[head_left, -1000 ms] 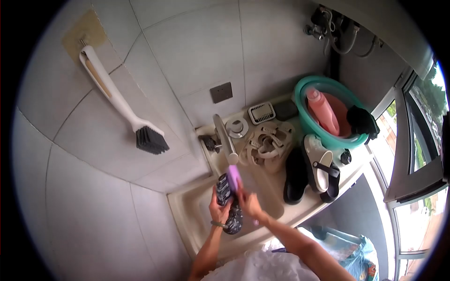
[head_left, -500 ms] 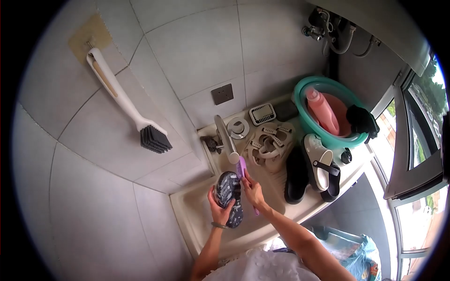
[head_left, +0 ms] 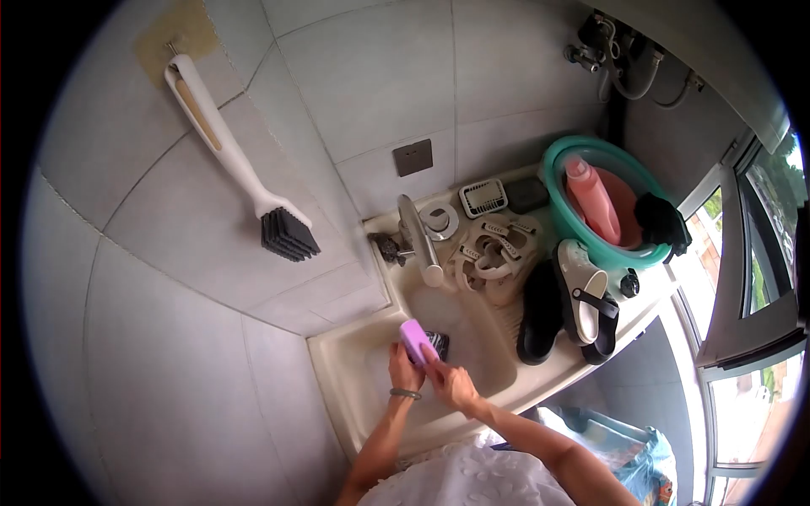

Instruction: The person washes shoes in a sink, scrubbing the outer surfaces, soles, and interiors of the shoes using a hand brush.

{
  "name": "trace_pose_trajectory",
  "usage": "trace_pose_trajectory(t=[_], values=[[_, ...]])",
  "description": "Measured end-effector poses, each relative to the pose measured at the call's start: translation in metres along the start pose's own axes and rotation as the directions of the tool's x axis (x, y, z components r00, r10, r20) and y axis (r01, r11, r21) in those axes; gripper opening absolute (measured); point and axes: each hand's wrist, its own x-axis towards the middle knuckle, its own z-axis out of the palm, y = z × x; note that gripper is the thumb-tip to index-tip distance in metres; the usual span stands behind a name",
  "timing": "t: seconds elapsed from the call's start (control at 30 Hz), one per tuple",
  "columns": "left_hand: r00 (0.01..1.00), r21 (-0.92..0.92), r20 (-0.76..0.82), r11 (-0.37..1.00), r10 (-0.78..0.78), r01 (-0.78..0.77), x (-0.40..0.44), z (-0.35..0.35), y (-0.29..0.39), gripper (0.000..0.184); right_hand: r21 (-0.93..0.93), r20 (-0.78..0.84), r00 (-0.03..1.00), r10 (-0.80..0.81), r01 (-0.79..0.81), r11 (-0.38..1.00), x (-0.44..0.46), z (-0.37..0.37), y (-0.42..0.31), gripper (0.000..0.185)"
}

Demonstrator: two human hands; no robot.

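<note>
Over the basin of the cream sink (head_left: 325, 354), my right hand (head_left: 454, 386) is closed round a purple brush (head_left: 415, 341), whose flat back faces up. My left hand (head_left: 405, 371), with a band at the wrist, holds a black patterned shoe (head_left: 440, 343). Only a small part of the shoe shows; the brush and my hands cover the rest. The brush lies over the shoe, and whether its bristles touch is hidden. Just above my hands is the metal faucet (head_left: 419, 240).
Beige sandals (head_left: 494, 257), a black shoe (head_left: 540, 316) and a white clog (head_left: 579, 291) lie right of the faucet. A green basin (head_left: 557, 181) holds a pink bottle (head_left: 594, 202). On the left wall hangs a white brush (head_left: 219, 139). A soap dish (head_left: 483, 197) stands behind.
The shoe has been turned and lowered, so its sole no longer faces up in full view. The purple brush has moved down and left over it. The whole view has shifted slightly.
</note>
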Motion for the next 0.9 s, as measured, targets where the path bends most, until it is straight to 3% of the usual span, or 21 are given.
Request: trace_pose_trajectory(t=[0.03,0.17,0.23,0.27,0.3,0.37,0.4,0.47,0.5,0.53,0.57,0.6,0.63,0.7,0.8,0.83,0.9], values=[[0.999,-0.081,0.013,0.995,-0.052,0.053,-0.002,0.002,0.003,0.055,-0.001,0.002,0.997,0.075,-0.075,0.997,0.003,-0.003,0.002,0.047],[0.993,-0.224,-0.050,0.970,-0.104,0.090,0.007,-0.006,-0.027,0.057,-0.078,-0.013,0.998,0.065,-0.065,0.995,0.031,0.035,0.049,0.044],[0.988,-0.319,-0.099,0.944,-0.119,0.082,-0.003,-0.013,-0.049,0.060,-0.172,0.003,0.966,0.260,-0.255,0.951,0.042,0.043,0.107,0.041],[0.974,-0.502,-0.115,0.858,-0.196,0.113,-0.007,-0.011,-0.061,0.063,-0.120,-0.020,0.962,0.273,-0.273,0.954,0.034,0.032,0.097,0.041],[0.953,-0.546,-0.117,0.820,-0.280,0.174,-0.013,-0.010,-0.072,0.064,-0.062,-0.031,0.958,0.285,-0.286,0.956,0.025,0.022,0.082,0.040],[0.900,-0.496,-0.032,0.789,-0.434,0.363,-0.029,-0.001,-0.101,0.065,0.018,0.010,0.961,0.277,-0.277,0.961,0.007,0.020,0.053,0.038],[0.892,-0.478,0.019,0.780,-0.451,0.404,-0.036,0.008,-0.111,0.066,-0.014,0.047,0.991,0.126,-0.126,0.992,-0.003,0.032,0.065,0.041],[0.929,-0.473,0.155,0.800,-0.337,0.369,-0.049,0.019,-0.121,0.061,-0.242,0.155,0.977,0.144,-0.104,0.965,-0.008,0.053,0.068,0.038],[0.927,-0.468,0.162,0.800,-0.338,0.374,-0.052,0.014,-0.109,0.061,-0.413,0.042,0.995,0.095,-0.070,0.908,-0.004,0.069,0.092,0.030],[0.883,-0.523,0.219,0.714,-0.415,0.465,-0.059,0.004,-0.090,0.060,-0.572,-0.073,0.996,0.044,-0.078,0.817,-0.001,0.086,0.119,0.024],[0.833,-0.573,0.274,0.614,-0.481,0.543,-0.061,0.002,-0.079,0.059,-0.604,-0.170,0.985,0.037,-0.134,0.786,0.016,0.088,0.140,0.018],[0.872,-0.654,0.219,0.598,-0.437,0.464,-0.070,0.018,-0.104,0.056,-0.565,-0.245,0.968,0.052,-0.186,0.804,0.034,0.087,0.153,0.014],[0.843,-0.637,0.268,0.571,-0.466,0.518,-0.067,0.012,-0.094,0.055,-0.545,-0.307,0.950,0.050,-0.218,0.810,0.044,0.089,0.159,0.015],[0.813,-0.559,0.297,0.600,-0.500,0.573,-0.059,-0.001,-0.076,0.054,-0.562,-0.342,0.939,0.019,-0.221,0.797,0.033,0.096,0.157,0.021],[0.845,-0.513,0.221,0.678,-0.488,0.526,-0.063,0.015,-0.108,0.054,-0.523,0.052,0.997,0.051,-0.016,0.852,-0.004,0.075,0.101,0.021],[0.840,-0.509,0.227,0.676,-0.492,0.533,-0.063,0.015,-0.106,0.054,-0.577,-0.054,0.998,0.034,-0.059,0.815,0.001,0.080,0.120,0.021],[0.932,-0.402,0.141,0.841,-0.335,0.363,-0.065,0.015,-0.099,0.055,-0.604,-0.205,0.978,0.041,-0.159,0.781,0.024,0.079,0.153,0.022]])
